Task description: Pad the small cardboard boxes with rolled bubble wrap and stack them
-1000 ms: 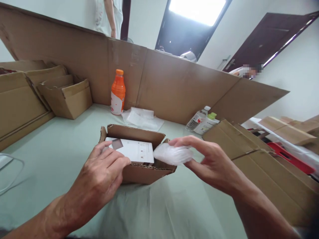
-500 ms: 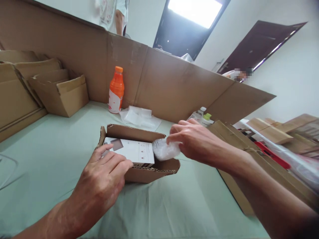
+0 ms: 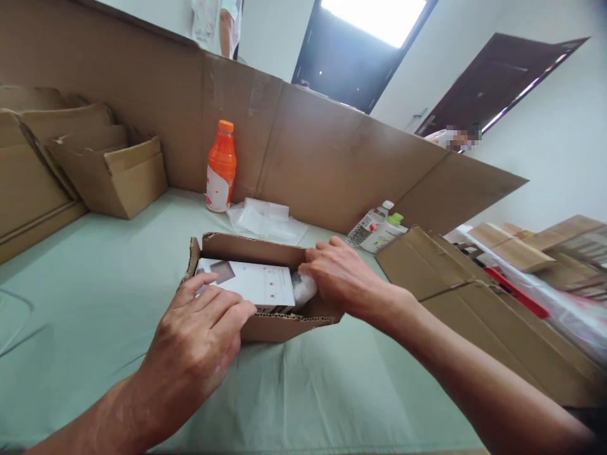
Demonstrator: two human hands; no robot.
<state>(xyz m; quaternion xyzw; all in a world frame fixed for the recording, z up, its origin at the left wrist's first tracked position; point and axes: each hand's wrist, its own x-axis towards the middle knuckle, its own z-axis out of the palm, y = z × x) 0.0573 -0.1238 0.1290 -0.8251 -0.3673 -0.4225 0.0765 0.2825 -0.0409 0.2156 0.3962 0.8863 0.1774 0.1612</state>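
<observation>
A small open cardboard box [image 3: 279,330] sits on the green cloth in front of me. Inside it lies a white printed box [image 3: 253,282], filling the left and middle part. A crumpled wad of bubble wrap [image 3: 305,287] is at the right end, between the white box and the carton's wall. My left hand [image 3: 203,335] grips the carton's near left side, fingers bent over the wall and touching the white box. My right hand [image 3: 334,272] is closed on the bubble wrap, low at the carton's right end; its fingertips are partly hidden.
An orange bottle [image 3: 221,167] stands at the back beside flat clear plastic bags [image 3: 265,220]. Clear and white bottles [image 3: 377,230] lean near a larger carton [image 3: 436,272] on the right. Open cartons [image 3: 128,180] stand left. A cardboard wall [image 3: 332,158] runs behind; a person's arm [image 3: 226,31] shows beyond.
My right hand has moved left and down, taking the bubble wrap deeper into the carton's right end. My left hand keeps its place on the carton.
</observation>
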